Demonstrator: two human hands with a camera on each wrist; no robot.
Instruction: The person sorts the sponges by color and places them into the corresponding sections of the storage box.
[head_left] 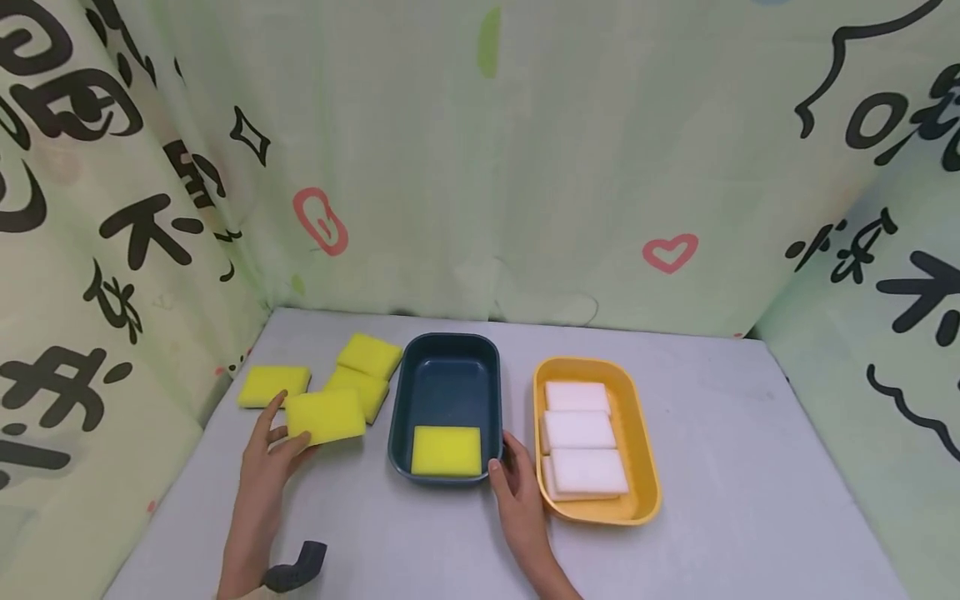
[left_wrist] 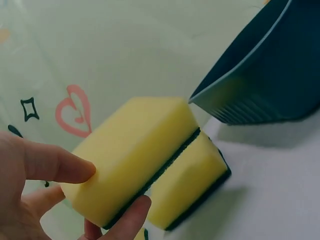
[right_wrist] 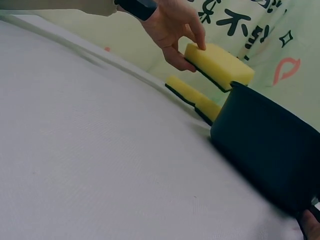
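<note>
My left hand [head_left: 264, 471] pinches a yellow sponge [head_left: 326, 416] between thumb and fingers, raised left of a dark blue tray [head_left: 447, 407]. A dark green scouring layer [left_wrist: 165, 170] shows along the held sponge's lower face in the left wrist view. Inside the blue tray, at its near end, lies another yellow sponge [head_left: 446, 451]. My right hand [head_left: 522, 504] grips that tray at its near right corner, the thumb at the rim and the fingers along the outer side. In the right wrist view only a bit of this hand appears at the bottom right.
Behind the held sponge lie more yellow sponges: one at the far left [head_left: 273, 385] and two overlapping [head_left: 371, 356] beside the blue tray. Right of it stands a yellow tray [head_left: 647, 467] with several white sponges [head_left: 579, 430] in a column. Printed curtains [head_left: 570, 167] enclose the table.
</note>
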